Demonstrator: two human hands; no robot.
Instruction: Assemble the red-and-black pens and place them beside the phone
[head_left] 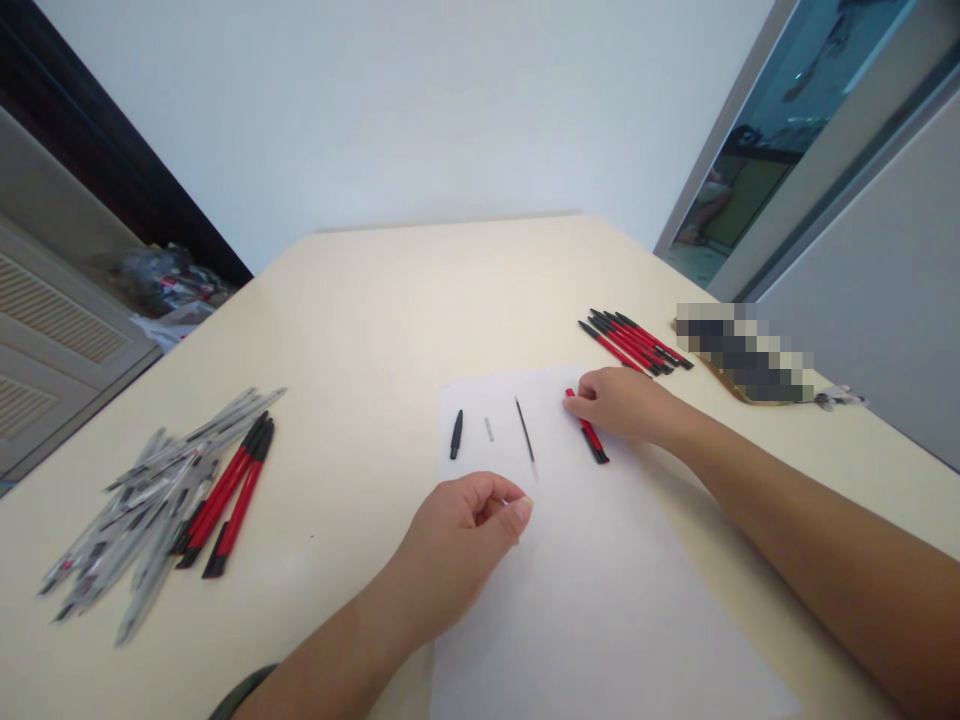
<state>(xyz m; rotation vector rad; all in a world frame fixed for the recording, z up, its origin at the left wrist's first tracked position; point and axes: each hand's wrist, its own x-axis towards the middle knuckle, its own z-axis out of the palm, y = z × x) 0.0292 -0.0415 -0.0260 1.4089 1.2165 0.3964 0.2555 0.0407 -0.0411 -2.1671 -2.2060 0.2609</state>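
Observation:
Parts of a pen lie side by side on a white sheet of paper (585,600). From left to right they are a black pen tip section (457,434), a small spring (489,429), a thin dark ink refill (525,430) and a red pen barrel (591,436) with a black clip end. My right hand (619,402) grips the barrel near its upper end with thumb and fingers. Just below the refill, my left hand (472,540) is closed in a pinch. Whether anything small sits between its fingertips is hidden.
Clear-bodied pens (150,510) are heaped at the left, with several red pens (232,500) beside them. More red pens (634,342) lie in a group at the right, near a blurred-out item (742,355). A wall (465,110) borders the table's (420,300) far edge.

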